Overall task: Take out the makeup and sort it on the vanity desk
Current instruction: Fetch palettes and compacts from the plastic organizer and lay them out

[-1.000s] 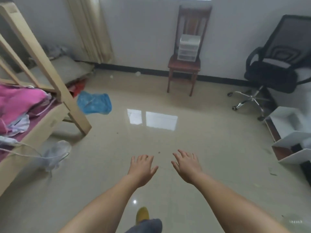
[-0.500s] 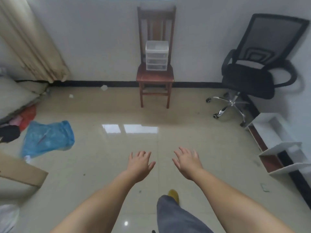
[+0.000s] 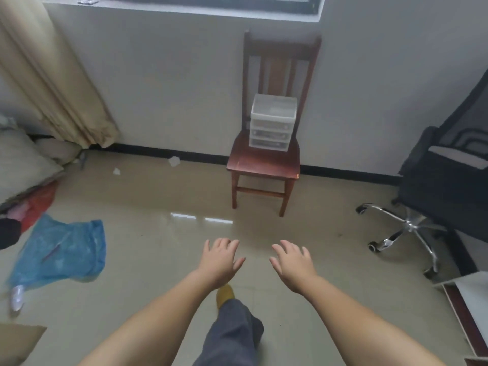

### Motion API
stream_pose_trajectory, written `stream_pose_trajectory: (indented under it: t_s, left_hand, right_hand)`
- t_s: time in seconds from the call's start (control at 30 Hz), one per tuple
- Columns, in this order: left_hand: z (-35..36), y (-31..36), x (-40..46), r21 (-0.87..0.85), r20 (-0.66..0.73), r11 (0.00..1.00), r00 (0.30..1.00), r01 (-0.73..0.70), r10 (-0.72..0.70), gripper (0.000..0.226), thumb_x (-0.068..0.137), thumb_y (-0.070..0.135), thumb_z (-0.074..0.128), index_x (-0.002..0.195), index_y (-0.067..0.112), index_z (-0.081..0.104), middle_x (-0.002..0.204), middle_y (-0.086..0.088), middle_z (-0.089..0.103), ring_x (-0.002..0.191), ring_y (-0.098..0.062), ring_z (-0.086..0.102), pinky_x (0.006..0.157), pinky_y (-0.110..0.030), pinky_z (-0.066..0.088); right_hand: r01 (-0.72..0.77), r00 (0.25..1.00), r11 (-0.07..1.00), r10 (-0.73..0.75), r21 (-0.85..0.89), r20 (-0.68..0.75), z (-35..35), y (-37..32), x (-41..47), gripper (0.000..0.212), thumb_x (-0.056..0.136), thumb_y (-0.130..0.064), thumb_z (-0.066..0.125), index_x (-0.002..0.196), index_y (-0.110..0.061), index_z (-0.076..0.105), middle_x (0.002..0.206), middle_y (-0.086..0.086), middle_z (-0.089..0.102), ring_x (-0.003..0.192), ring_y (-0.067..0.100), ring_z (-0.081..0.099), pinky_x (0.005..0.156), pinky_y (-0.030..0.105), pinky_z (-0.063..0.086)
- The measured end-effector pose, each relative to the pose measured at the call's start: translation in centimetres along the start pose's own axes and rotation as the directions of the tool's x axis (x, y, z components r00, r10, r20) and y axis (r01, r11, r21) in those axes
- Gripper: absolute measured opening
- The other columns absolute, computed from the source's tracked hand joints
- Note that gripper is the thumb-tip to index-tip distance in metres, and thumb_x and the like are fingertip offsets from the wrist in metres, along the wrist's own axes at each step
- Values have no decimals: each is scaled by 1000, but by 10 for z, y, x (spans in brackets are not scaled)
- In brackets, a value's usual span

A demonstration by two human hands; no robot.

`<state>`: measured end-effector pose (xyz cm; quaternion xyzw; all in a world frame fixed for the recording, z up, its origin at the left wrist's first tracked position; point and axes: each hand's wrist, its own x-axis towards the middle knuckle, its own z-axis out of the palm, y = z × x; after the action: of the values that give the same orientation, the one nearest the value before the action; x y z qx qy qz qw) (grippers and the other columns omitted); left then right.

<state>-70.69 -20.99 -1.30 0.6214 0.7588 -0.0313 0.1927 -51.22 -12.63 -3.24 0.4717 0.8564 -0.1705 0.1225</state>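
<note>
Head view shows the left hand (image 3: 220,260) and right hand (image 3: 291,262) spread, holding nothing, while at 12 o'clock the boxy translucent plastic drawer unit (image 3: 272,121), upright and fronts facing the camera, sits on the glossy wooden chair (image 3: 264,162), nearer than before.

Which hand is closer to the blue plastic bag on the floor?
Left. The left hand hangs over the floor to the right of the blue plastic bag; the right hand is farther right still.
</note>
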Motion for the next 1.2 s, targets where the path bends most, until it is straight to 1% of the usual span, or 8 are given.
stream_pose_trajectory:
  t_s: [0.3, 0.63, 0.83, 0.9, 0.97, 1.03, 1.1, 1.2]
  left_hand:
    - [-112, -41, 220, 59, 37, 992, 993, -114, 112, 54, 97, 49, 29, 142, 20, 28, 142, -2, 37, 136, -21, 26, 114, -46, 15]
    - [-169, -51, 452, 55, 29, 992, 993, -118, 116, 53, 96, 48, 32, 142, 21, 29, 143, -1, 38, 135, -21, 29, 112, -44, 18]
    - [-191, -48, 575, 6, 1, 994, 994, -105, 105, 55, 96, 42, 36, 145, 20, 25, 146, 1, 34, 137, -17, 26, 114, -43, 18]
    - [-192, -48, 614, 1, -19, 992, 992, -123, 123, 59, 96, 37, 37, 148, 18, 18, 152, -1, 25, 141, -17, 18, 116, -41, 15]
    - [-189, -53, 650, 44, -34, 987, 987, -158, 159, 63, 96, 31, 38, 150, 16, 10, 157, -2, 13, 144, -17, 8, 117, -41, 10]
    - [-184, -58, 676, 103, -36, 979, 983, -178, 182, 66, 95, 24, 37, 150, 14, 3, 159, -4, 2, 146, -18, -1, 118, -42, 4]
    - [-175, -66, 696, 149, -4, 972, 983, -182, 184, 69, 94, 20, 36, 150, 13, -3, 158, -4, -6, 145, -19, -8, 118, -43, 0]
    - [-159, -74, 705, 187, 30, 963, 981, -192, 190, 76, 90, 15, 39, 149, 13, -9, 158, -5, -12, 145, -21, -13, 117, -45, -4]
  right_hand:
    - [-176, 984, 970, 180, 166, -9, -95, 21, 186, 45, 101, -42, 24, 141, -25, 31, 151, 0, 27, 137, 20, 27, 112, 40, 18]
    - [-234, 972, 950, 225, 206, 63, -157, 89, 393, 46, 101, -42, 25, 142, -23, 31, 148, 1, 32, 132, 23, 34, 106, 39, 31]
    - [-296, 955, 845, 268, 446, 127, -194, 122, 521, 46, 100, -40, 30, 141, -20, 35, 143, 6, 39, 128, 26, 40, 101, 39, 37]
    - [-360, 929, 720, 334, 593, 159, -199, 126, 566, 43, 100, -35, 33, 139, -17, 38, 137, 9, 46, 120, 26, 49, 95, 35, 41]
    - [-431, 883, 500, 406, 751, 237, -201, 122, 608, 40, 100, -28, 34, 138, -16, 39, 133, 8, 50, 106, 22, 54, 84, 29, 46]
    - [-449, 814, 87, 451, 889, 367, -199, 114, 644, 40, 100, -19, 33, 139, -15, 37, 132, 8, 51, 106, 19, 54, 88, 31, 49]
    - [-340, 749, -360, 455, 869, 482, -198, 106, 677, 40, 99, -10, 30, 138, -11, 37, 129, 10, 50, 112, 21, 53, 92, 38, 49]
    - [-112, 626, -749, 457, 653, 631, -201, 103, 710, 38, 94, 2, 29, 125, -3, 49, 122, 16, 56, 116, 26, 55, 91, 40, 48]
